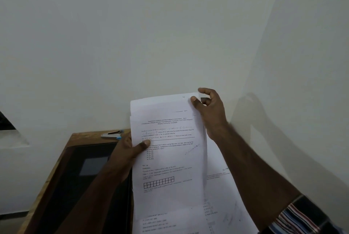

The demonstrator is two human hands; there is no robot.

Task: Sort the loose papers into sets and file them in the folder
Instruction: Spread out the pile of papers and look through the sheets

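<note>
A plain pale wall point(170, 26) filled most of the view, with a wooden table point(56, 162) pushed against it below. On the table lay a dark folder point(88, 177), closed as far as could be told, and more printed sheets point(226, 196) lay under the person's right arm. A sheaf of papers point(168, 158) was held upright above the table, just right of the folder. The left hand point(128, 150) clamped its left edge, thumb pressed across the print. The right hand point(209, 109) pinched the top right corner of the front sheet between thumb and forefinger, the other fingers curled loosely. A small stapler point(112, 135) sat near the table's far edge. To do this well, the person probably needed to peel one sheet only, read its heading and page number, and keep the left grip firm so the rest stayed squared.
</note>
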